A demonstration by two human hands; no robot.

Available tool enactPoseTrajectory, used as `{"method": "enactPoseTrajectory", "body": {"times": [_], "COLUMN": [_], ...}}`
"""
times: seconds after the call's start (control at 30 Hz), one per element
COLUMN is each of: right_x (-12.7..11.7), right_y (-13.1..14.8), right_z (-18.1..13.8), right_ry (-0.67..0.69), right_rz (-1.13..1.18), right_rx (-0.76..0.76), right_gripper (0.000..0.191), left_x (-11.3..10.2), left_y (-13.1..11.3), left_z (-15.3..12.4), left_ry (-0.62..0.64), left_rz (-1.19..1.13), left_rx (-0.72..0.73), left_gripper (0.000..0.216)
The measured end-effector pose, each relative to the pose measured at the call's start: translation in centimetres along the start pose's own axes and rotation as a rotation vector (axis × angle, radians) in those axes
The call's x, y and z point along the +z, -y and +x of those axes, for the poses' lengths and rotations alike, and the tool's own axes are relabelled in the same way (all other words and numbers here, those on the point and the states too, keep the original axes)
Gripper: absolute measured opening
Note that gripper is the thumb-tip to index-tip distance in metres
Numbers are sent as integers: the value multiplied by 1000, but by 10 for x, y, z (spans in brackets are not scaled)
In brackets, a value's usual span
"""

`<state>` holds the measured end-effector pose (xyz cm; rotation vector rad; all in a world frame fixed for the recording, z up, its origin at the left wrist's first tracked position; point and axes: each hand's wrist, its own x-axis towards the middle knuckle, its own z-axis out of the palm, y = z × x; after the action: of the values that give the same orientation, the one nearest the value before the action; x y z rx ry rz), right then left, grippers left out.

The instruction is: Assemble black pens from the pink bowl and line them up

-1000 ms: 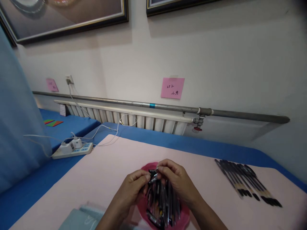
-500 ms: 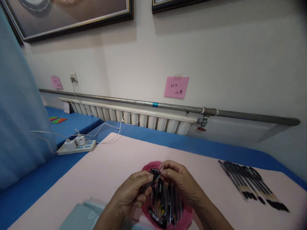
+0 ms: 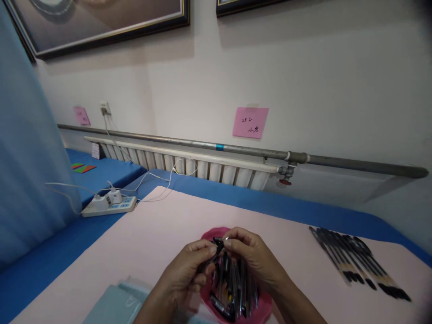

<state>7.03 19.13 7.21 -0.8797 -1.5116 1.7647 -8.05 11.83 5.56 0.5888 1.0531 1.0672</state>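
My left hand (image 3: 189,270) and my right hand (image 3: 251,256) meet over a pink dish (image 3: 263,308) heaped with several black pens and pen parts. Both hands are closed in a pinch on one black pen (image 3: 216,249), the left holding its lower barrel, the right pinching its upper end. The dish sits on a pale pink mat (image 3: 151,234) near the front edge. A row of several finished black pens (image 3: 357,261) lies on the mat to the right, apart from my hands.
A pale blue folder (image 3: 111,306) lies at the front left. A white power strip (image 3: 110,204) with plugs and cables rests on the blue table cover (image 3: 50,256). A radiator (image 3: 189,164) and pipe run along the wall, with a pink note (image 3: 250,122).
The view has shifted slightly, so everything sits a little further right. My hands stay over the dish, and the pen between them has tilted and been drawn out a bit.
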Motion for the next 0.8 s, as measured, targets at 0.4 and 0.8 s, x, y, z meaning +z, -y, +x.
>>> {"method": "enactPoseTrajectory", "body": {"times": [0.4, 0.8], "right_x": [13, 10], "right_y": [-7, -12], "right_z": [1, 2], "right_ry": [-107, -81], "right_rz": [246, 200], "right_rx": [-11, -46], "right_gripper": [21, 22], "left_x": [17, 14], "left_y": [-1, 2], "left_z": [3, 3], "left_ry": [-104, -47], "left_rz": [43, -5], "left_rx": [180, 145], "left_gripper": [33, 28]}}
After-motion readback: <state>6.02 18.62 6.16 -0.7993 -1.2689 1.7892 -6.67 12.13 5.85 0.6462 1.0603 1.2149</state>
